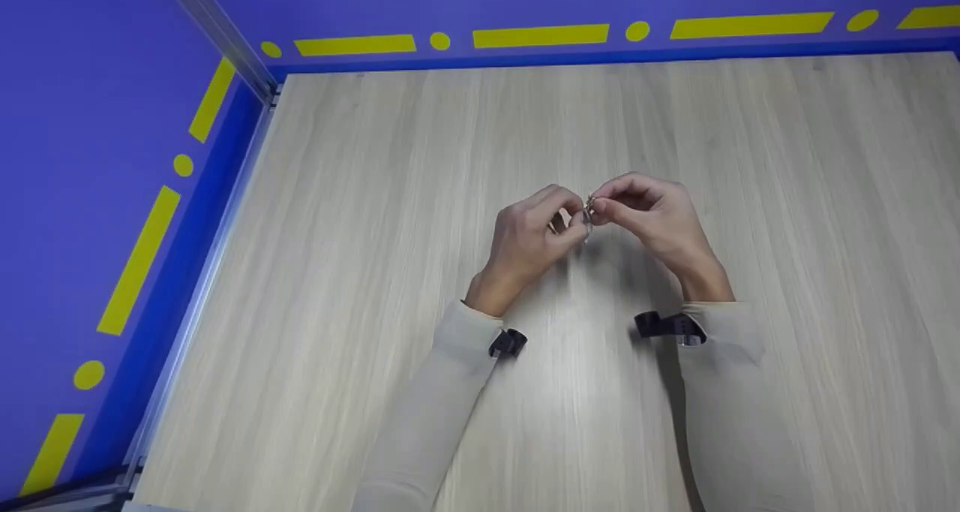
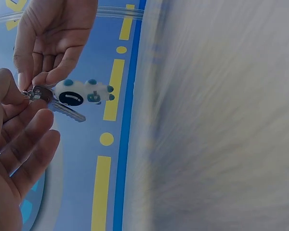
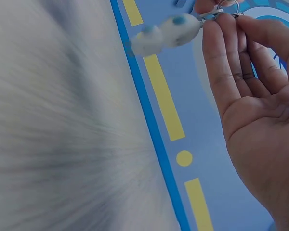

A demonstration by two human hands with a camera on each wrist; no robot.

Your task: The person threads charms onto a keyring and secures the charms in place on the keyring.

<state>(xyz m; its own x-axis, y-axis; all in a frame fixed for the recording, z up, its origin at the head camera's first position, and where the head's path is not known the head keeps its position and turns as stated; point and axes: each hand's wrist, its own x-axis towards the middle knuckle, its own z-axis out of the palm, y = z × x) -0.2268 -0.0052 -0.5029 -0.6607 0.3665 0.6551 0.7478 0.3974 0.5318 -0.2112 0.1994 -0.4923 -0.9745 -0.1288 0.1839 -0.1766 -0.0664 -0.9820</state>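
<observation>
Over the table, both hands meet at a small bunch made up of a key [image 2: 70, 111], a metal key ring [image 3: 238, 6] and a white toy-figure keychain [image 2: 77, 92] with teal feet and a black face panel. My left hand [image 1: 529, 230] pinches the bunch at the ring and key head between thumb and index finger, its other fingers loosely spread in the left wrist view. From the opposite side, my right hand [image 1: 660, 212] pinches the ring with thumb and fingertips. Key blade and figure hang free of the fingers. Fingertips partly hide the ring.
Below the hands lies a light wood-grain table [image 1: 360, 197]. Blue walls [image 1: 97, 121] with yellow dashes and dots stand behind and at the left, joined by a metal corner post [image 1: 225, 31]. Dark camera bands [image 1: 508, 343] sit on both sleeved wrists.
</observation>
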